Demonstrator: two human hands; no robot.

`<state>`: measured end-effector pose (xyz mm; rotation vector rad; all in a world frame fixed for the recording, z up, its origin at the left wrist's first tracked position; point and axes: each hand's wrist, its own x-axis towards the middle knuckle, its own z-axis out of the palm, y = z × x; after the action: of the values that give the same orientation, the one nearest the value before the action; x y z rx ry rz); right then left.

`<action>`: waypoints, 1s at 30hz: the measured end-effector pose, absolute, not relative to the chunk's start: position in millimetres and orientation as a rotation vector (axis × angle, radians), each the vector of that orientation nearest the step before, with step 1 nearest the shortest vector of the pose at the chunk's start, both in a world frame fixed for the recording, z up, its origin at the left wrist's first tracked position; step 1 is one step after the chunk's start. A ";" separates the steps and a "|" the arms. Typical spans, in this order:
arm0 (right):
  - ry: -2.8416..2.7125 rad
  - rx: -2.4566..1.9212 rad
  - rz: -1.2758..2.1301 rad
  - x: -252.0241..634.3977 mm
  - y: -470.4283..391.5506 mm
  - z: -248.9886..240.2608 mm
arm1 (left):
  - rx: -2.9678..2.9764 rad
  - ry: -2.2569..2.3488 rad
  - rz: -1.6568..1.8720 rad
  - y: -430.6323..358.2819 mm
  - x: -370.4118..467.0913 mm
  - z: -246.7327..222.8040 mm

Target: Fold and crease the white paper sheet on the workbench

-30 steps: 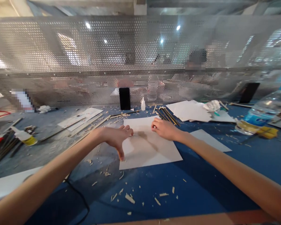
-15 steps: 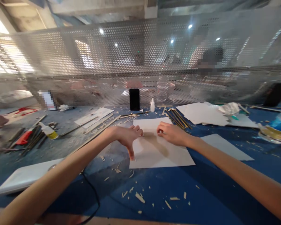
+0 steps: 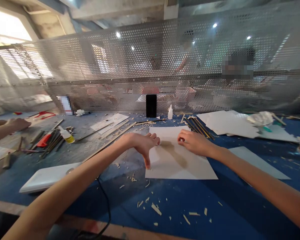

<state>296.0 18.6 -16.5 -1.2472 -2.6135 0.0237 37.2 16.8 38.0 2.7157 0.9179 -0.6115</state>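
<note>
A sheet of white paper (image 3: 182, 168) lies on the blue tabletop in front of me. My left hand (image 3: 145, 145) is spread over its left side, thumb stretched down to the near left edge and fingers bent toward the sheet. Above the right part of the paper, my right hand (image 3: 193, 141) has its fingers curled together in a pinch. Whatever they hold, if anything, is too small to make out. The shadow of my right hand falls across the sheet. Behind the paper stand a small white glue bottle (image 3: 170, 112) and a black phone (image 3: 151, 106).
Dark thin sticks (image 3: 201, 127) lie behind my right hand, with white sheets (image 3: 227, 124) farther right. A yellow-labelled glue bottle (image 3: 67, 135), a red-handled tool (image 3: 43, 140) and a white device (image 3: 47, 178) are at left. Another person's hand (image 3: 18, 124) shows there. A perforated metal screen (image 3: 130, 71) stands behind.
The view has turned slightly left, so everything sits farther right. Another person's hands have come into view at the left. My hands hold nearly the same pose over the paper.
</note>
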 end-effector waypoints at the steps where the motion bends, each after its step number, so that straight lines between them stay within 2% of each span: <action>1: -2.632 -1.212 0.072 295.0 17.9 -16.4 | 2.713 0.923 -0.606 17.1 37.1 37.3; 7: -2.547 -1.320 0.024 300.8 22.0 -16.9 | 2.697 0.890 -0.584 20.2 35.9 32.9; 12: -2.594 -1.226 0.184 303.6 24.8 -19.0 | 2.700 0.897 -0.582 19.7 35.3 33.6; 16: -2.536 -1.301 0.060 305.9 27.6 -20.0 | 2.713 0.900 -0.585 20.5 34.8 32.2; 22: -2.617 -1.172 0.281 304.6 27.4 -18.4 | 2.704 0.873 -0.574 21.7 34.4 30.6; 27: -2.511 -1.328 0.080 308.6 27.7 -19.8 | 2.693 0.912 -0.584 21.9 34.7 30.6; 30: -2.567 -1.227 0.272 303.8 22.7 -20.0 | 2.691 0.890 -0.568 21.8 34.0 30.2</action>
<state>303.8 22.7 -20.0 -1.2266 -2.5669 0.2725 34.0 21.8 30.2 2.6911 0.8896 -0.5683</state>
